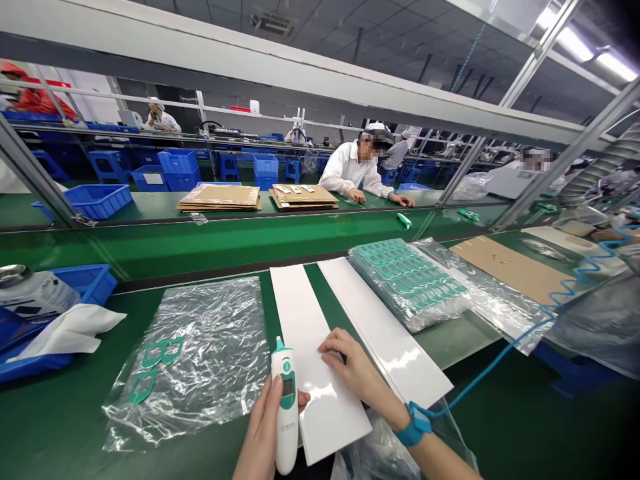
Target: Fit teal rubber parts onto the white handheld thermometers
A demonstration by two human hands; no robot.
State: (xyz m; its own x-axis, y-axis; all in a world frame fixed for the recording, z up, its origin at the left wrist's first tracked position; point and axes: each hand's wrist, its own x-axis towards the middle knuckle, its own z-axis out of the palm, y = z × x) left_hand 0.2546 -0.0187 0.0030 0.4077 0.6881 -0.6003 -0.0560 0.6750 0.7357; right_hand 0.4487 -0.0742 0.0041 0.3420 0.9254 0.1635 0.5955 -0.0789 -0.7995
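My left hand (263, 433) gripped white ear thermometer (286, 400), just beside white card strip (305, 327), my right hand (357, 370) open, flat on strip

My left hand (263, 433) sits low in the view, its fingers (265, 403) curled closed in an upright grip. My right hand (353, 360) rests just beside it, palm down and fingers lightly bent, with my right forearm (440, 457) angling in from the lower edge.
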